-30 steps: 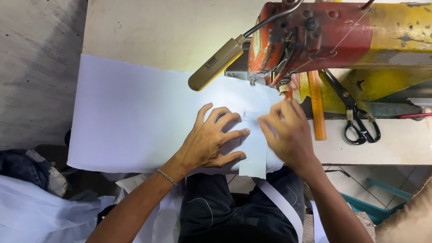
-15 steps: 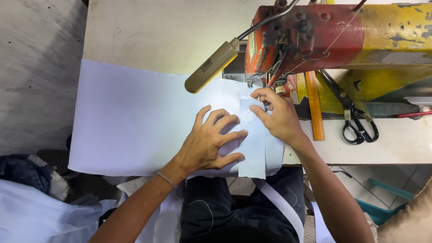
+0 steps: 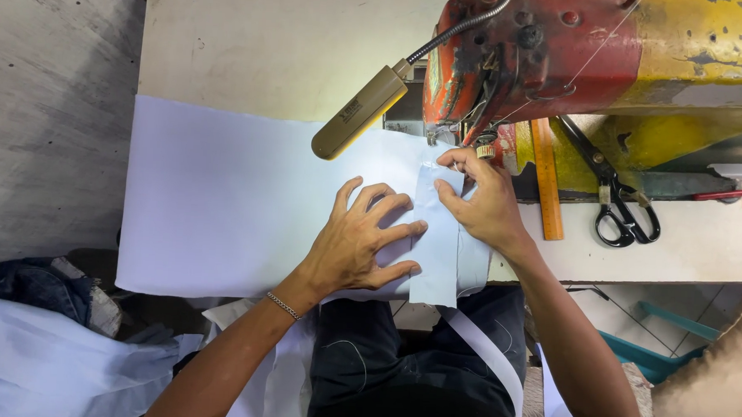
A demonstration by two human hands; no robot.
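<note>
Two hands rest on the pale blue fabric (image 3: 238,203) spread across the tabletop (image 3: 270,46). The left hand (image 3: 361,246) lies flat, fingers spread; the right hand (image 3: 484,201) pinches the folded strip (image 3: 436,245) by the sewing machine (image 3: 561,67).

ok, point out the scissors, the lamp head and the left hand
scissors (image 3: 617,212), head view, on the pivot and upper handles.
lamp head (image 3: 360,112), head view, mid-body of the tan housing.
left hand (image 3: 359,241), head view, back of the hand.

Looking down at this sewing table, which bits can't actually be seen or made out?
Head view only:
- Needle and presser foot: hidden behind the right hand and the lamp's glare on the pale fabric.
- Sewing machine: its right end is cut off by the picture's edge.
- Fabric under the left hand: covered by the palm.
- Scissors: blade tips hidden under the machine.
</note>
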